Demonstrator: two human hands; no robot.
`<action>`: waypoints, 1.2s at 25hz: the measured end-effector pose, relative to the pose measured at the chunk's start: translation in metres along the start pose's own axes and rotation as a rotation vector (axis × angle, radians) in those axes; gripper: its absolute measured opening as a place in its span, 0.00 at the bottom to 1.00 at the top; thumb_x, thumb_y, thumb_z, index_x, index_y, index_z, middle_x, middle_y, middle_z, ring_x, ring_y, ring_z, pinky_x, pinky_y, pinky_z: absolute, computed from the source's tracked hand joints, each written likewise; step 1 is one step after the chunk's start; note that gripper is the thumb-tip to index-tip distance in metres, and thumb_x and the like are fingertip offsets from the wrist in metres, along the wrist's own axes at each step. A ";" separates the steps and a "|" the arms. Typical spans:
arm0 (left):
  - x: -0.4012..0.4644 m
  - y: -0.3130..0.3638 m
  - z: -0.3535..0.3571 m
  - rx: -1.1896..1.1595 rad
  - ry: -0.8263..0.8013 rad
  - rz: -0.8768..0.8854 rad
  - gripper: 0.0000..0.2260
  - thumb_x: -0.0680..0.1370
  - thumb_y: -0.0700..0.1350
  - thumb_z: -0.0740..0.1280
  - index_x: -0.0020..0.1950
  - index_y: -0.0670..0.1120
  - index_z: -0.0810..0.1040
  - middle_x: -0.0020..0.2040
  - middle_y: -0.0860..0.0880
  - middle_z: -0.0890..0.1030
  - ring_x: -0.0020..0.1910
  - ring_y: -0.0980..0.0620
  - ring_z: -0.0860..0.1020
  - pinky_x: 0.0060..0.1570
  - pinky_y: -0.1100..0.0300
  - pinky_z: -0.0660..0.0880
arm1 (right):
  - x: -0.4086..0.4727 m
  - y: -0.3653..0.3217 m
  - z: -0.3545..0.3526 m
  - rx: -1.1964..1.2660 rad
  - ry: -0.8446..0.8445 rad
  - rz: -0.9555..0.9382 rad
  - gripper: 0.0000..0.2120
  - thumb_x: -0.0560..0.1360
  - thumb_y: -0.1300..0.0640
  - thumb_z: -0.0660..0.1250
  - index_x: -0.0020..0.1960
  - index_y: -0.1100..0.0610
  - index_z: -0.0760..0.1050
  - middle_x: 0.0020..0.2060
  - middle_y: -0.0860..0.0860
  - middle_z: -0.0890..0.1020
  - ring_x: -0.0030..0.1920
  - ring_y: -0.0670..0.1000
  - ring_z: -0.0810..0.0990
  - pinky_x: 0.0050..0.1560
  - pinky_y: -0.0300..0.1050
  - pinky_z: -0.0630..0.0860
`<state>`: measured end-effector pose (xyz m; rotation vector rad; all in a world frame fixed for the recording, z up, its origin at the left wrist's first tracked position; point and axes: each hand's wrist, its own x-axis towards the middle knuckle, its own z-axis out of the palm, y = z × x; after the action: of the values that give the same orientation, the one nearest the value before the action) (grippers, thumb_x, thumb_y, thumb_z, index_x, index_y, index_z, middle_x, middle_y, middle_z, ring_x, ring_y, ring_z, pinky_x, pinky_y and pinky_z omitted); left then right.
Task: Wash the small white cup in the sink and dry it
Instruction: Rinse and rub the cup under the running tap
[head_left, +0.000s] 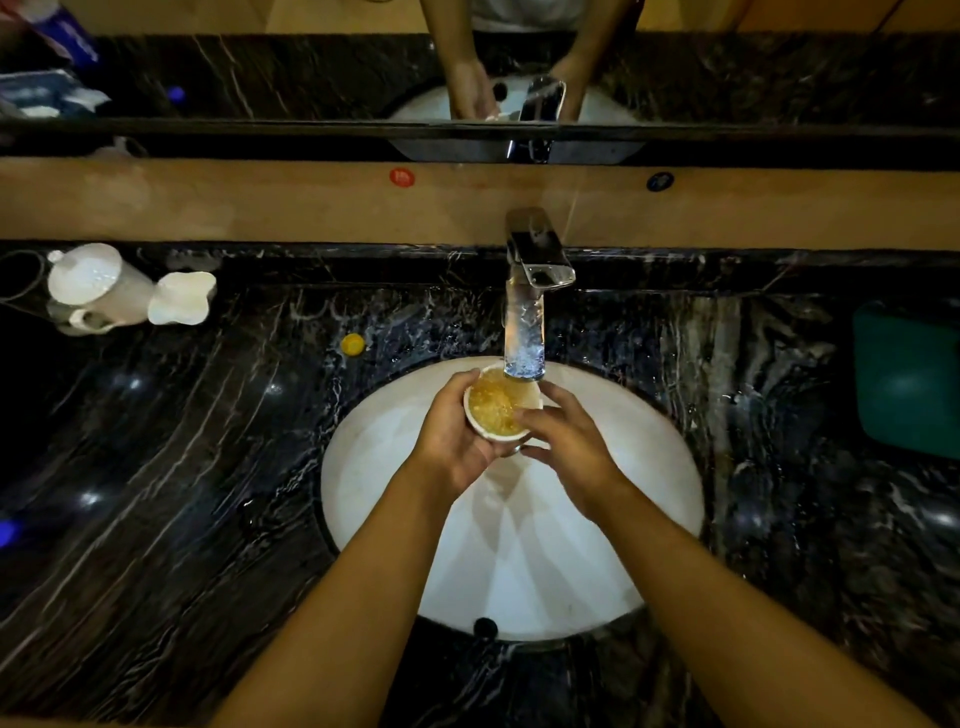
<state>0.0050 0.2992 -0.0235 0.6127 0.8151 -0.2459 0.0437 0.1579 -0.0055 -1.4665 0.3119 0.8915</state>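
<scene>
The small white cup (496, 405) is held over the white oval sink (374, 457), just under the chrome faucet (535, 265). Water runs from the spout into the cup, which holds bubbling yellowish liquid. My left hand (449, 436) wraps around the cup's left side and bottom. My right hand (563, 441) touches the cup's right rim and side with its fingers. The cup's lower body is hidden by both hands.
The sink is set in a black marble counter (182, 493). A white teapot (98, 288) and a white dish (182, 299) stand at the back left. A small yellow cap (352, 343) lies near the sink. A green tray (909, 379) is at the right. A mirror is behind.
</scene>
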 end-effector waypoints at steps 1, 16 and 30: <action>-0.001 -0.001 0.002 -0.011 -0.010 0.001 0.23 0.81 0.54 0.60 0.67 0.40 0.78 0.63 0.35 0.81 0.60 0.38 0.80 0.68 0.39 0.71 | 0.003 -0.001 0.004 -0.017 -0.007 -0.021 0.24 0.76 0.61 0.72 0.70 0.52 0.72 0.59 0.55 0.84 0.56 0.54 0.85 0.53 0.54 0.84; -0.002 -0.006 0.019 0.097 0.051 0.026 0.20 0.81 0.48 0.59 0.68 0.40 0.79 0.57 0.40 0.84 0.48 0.45 0.84 0.43 0.52 0.82 | 0.023 -0.002 0.012 -0.198 0.074 -0.090 0.25 0.67 0.61 0.81 0.61 0.55 0.77 0.51 0.51 0.86 0.51 0.51 0.86 0.49 0.48 0.84; 0.000 -0.006 0.026 0.243 0.231 0.162 0.08 0.81 0.41 0.67 0.56 0.40 0.83 0.51 0.36 0.86 0.45 0.38 0.84 0.44 0.39 0.81 | 0.035 -0.004 0.010 -0.189 0.131 -0.110 0.07 0.76 0.58 0.72 0.54 0.56 0.79 0.49 0.57 0.87 0.50 0.62 0.87 0.51 0.66 0.84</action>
<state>0.0182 0.2787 -0.0124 0.9439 0.9593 -0.1273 0.0660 0.1791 -0.0254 -1.7046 0.2461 0.7537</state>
